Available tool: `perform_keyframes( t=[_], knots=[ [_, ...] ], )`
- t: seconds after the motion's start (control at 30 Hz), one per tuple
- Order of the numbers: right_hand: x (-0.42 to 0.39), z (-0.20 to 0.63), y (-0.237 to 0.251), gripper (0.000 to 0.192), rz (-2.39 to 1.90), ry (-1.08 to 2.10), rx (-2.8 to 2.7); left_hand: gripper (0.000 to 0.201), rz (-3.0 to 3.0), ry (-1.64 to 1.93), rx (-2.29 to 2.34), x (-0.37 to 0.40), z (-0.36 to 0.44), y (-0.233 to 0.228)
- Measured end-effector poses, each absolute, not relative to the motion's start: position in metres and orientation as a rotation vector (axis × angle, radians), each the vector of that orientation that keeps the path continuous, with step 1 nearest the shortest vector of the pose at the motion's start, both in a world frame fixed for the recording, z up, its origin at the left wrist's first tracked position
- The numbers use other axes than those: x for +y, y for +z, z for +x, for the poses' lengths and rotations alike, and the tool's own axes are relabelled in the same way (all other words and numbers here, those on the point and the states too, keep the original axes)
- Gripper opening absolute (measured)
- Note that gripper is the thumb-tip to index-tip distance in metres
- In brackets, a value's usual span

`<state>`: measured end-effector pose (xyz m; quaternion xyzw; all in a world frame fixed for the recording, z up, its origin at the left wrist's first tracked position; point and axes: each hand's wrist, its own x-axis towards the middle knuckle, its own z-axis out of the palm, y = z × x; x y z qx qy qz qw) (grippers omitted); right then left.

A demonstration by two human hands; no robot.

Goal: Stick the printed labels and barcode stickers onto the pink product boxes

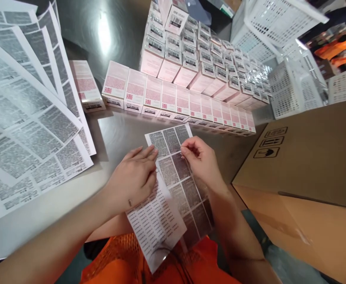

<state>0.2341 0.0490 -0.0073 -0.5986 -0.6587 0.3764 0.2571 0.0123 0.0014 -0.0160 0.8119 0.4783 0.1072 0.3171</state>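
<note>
A sheet of printed stickers (177,185) lies at the table's front edge and hangs partly over it. My left hand (135,173) rests flat on the sheet's left side, fingers stretched out and holding nothing. Under that hand is a white paper strip with rows of small print (158,221), its lower end over the edge. Thumb and forefinger of my right hand (201,157) are pinched on the sticker sheet near its upper right edge; whether a sticker is lifted there I cannot tell. Beyond the sheet, small pink boxes (153,94) lie in a row, barcoded ends toward me.
More sticker sheets (27,110) are piled at the left, beside a single pink box (86,86). Behind the row stand many stacked, wrapped boxes (190,59). A large cardboard carton (303,157) blocks the right side. White plastic baskets (294,86) are at the back right.
</note>
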Motion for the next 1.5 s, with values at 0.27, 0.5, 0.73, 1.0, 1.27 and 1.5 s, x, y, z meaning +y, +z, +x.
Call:
perform_keyframes(
  t=[0.27, 0.5, 0.73, 1.0, 1.27, 1.5],
  knots=[
    [0.062, 0.238, -0.023, 0.035, -1.722, 1.161, -1.720, 0.040, 2.169, 0.293, 1.261, 0.002, 0.013, -0.017],
    [0.060, 0.232, -0.021, 0.037, -1.747, 1.071, -1.768, 0.040, 2.166, 0.315, 1.270, 0.001, 0.014, -0.016],
    [0.055, 0.226, -0.019, 0.036, -1.764, 0.985, -1.812, 0.041, 2.191, 0.295, 1.268, 0.001, 0.013, -0.017],
    [0.061, 0.235, -0.023, 0.048, -1.902, 0.707, -1.776, 0.040, 2.198, 0.283, 1.263, 0.001, 0.014, -0.017],
    [0.062, 0.274, -0.025, 0.034, -1.786, 1.061, -1.409, 0.041, 2.235, 0.363, 1.266, -0.002, 0.014, -0.024],
    [0.062, 0.273, -0.031, 0.030, -1.852, 0.992, -1.573, 0.039, 2.257, 0.381, 1.295, -0.002, 0.014, -0.028]
  ],
)
